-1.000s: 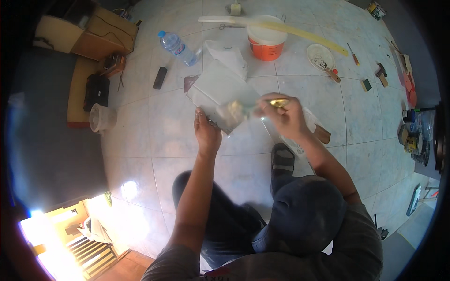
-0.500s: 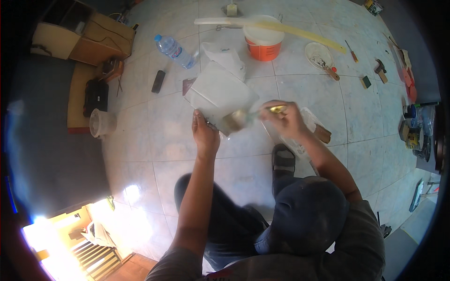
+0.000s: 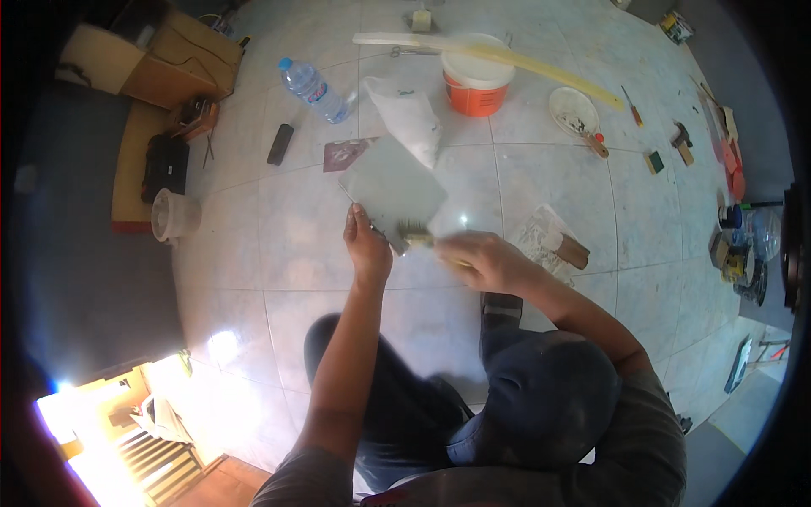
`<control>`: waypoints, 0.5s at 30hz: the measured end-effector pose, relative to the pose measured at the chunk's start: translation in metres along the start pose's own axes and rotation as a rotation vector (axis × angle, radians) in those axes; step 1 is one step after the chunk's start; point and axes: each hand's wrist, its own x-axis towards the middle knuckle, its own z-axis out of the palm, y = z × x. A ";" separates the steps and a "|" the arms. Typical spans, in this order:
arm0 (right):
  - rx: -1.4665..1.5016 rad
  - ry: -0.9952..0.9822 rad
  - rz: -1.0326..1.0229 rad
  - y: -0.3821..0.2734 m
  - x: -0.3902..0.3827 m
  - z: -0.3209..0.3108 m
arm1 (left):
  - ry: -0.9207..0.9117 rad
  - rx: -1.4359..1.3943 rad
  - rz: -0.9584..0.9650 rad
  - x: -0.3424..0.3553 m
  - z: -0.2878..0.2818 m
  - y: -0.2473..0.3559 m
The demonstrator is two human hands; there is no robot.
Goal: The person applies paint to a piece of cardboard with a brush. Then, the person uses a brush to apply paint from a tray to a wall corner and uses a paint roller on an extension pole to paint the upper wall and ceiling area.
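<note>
My left hand [image 3: 368, 249] grips a pale grey, flat rectangular panel [image 3: 393, 179] by its near left edge, thumb on top. The panel is held tilted over the tiled floor. A flat paintbrush [image 3: 416, 238] is in my right hand [image 3: 484, 260], fingers wrapped round its handle. Its bristles lie at the panel's near edge, a little right of my left fingers; whether they press on it I cannot tell. Past the panel stand a white plastic bag [image 3: 405, 114] and a dark reddish sheet [image 3: 345, 155] partly under it.
Farther off are an orange-and-white bucket [image 3: 477, 91], a long yellowish strip [image 3: 541, 63] across it, and a water bottle [image 3: 312, 90]. A plaster-smeared sheet with a wooden-handled tool [image 3: 573, 251] lies right of my right hand. A white dish [image 3: 573, 110] and hammer [image 3: 683, 145] lie far right.
My right hand and the brush have moved slightly left and nearer me, down to the panel's near edge. The panel's angle has changed, and more of the reddish sheet and bag now shows.
</note>
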 end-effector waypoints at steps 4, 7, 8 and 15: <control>0.106 0.192 0.129 0.008 0.017 -0.034 | 0.009 0.040 -0.034 -0.004 -0.006 -0.004; 0.687 0.454 0.453 0.013 0.045 -0.048 | -0.015 0.082 -0.041 -0.008 -0.004 -0.003; 0.807 0.487 0.465 0.023 0.048 -0.044 | -0.020 0.081 -0.042 -0.009 0.003 0.001; 0.789 0.640 0.615 0.061 0.008 -0.039 | -0.044 0.007 -0.065 -0.009 0.004 0.013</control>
